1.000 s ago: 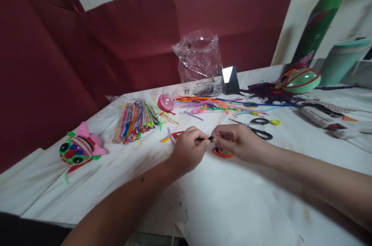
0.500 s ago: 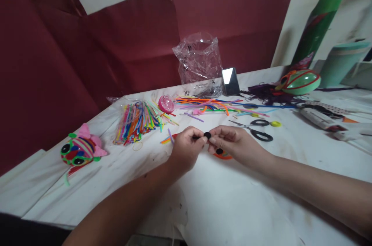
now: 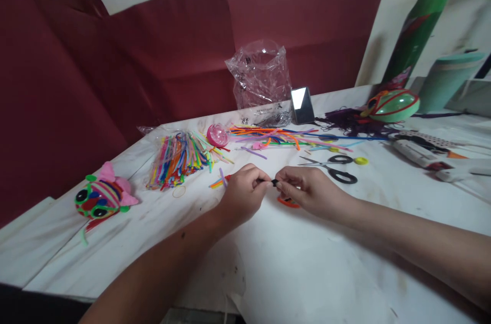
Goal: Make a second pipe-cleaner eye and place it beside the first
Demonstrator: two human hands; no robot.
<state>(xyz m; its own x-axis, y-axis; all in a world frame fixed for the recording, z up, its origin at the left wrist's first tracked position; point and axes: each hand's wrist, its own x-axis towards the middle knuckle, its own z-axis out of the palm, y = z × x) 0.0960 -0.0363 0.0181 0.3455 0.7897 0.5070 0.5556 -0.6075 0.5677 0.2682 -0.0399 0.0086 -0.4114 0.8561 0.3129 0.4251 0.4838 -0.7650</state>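
Note:
Both of my hands meet over the middle of the white table (image 3: 307, 268). My left hand (image 3: 241, 196) and my right hand (image 3: 307, 190) are each pinched on a small black pipe-cleaner piece (image 3: 274, 182) held between their fingertips. Just under my right hand lies a red-orange coiled ring (image 3: 287, 203), partly hidden by the fingers. A short bunch of coloured pipe-cleaner bits (image 3: 219, 181) lies left of my left hand.
Black-handled scissors (image 3: 337, 168) lie right of my hands. Behind are a packet of coloured pipe cleaners (image 3: 178, 158), loose pipe cleaners (image 3: 284, 137), a pink ball (image 3: 218, 135), a clear plastic bag (image 3: 261, 81), a phone (image 3: 302, 105). A striped toy (image 3: 100, 196) sits left; a green ball (image 3: 395, 105) and glue gun (image 3: 418, 150) right.
The black piece showed as a round coil half a second ago and now sits edge-on, pinched tighter between both hands. The hands stay in the same spot.

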